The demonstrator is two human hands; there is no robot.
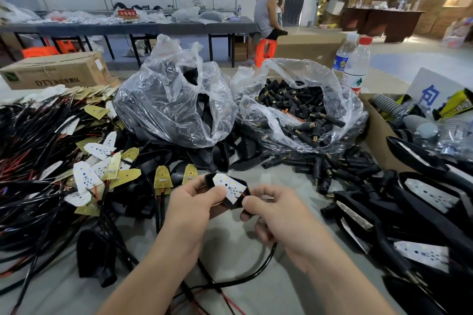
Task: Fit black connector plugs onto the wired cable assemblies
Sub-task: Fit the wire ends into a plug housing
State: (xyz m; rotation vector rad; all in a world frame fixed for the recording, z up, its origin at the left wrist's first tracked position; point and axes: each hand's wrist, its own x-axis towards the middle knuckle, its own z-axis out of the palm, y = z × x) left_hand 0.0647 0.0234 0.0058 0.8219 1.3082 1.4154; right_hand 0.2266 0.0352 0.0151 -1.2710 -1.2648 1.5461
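Fingers [217, 193] of your left hand [189, 202] are curled round a black housing [231, 206], the thumb pressed flat on the white board [229, 186] seated in it. Your right hand [279, 215] pinches the board's right tip between thumb and forefinger, just where a red wire [245, 194] leaves it. Its lower fingers are curled round the black cable [266, 261], which loops down under your wrist. You hold this one assembly above the table [256, 291], near its front edge.

Two clear bags stand behind your hands, touching each other. The left bag [174, 105] holds black housings, and more of them spill out beneath it. The right bag [299, 107] lies open and is full of black plugs [307, 130] with brass ends. Loose plugs [322, 166] lie scattered on the table in front of it, too many to count.

An open box [376, 133] at the right holds grey hose, a yellow packet and clear plastic parts. A shut carton [56, 71] stands at the far left. Two bottles [355, 64] stand side by side behind the right bag, one with a red cap and one with a white cap.

A tangled heap of wired boards [51, 161] covers the table on your left. Housings with boards fitted [422, 199] are stacked on your right.
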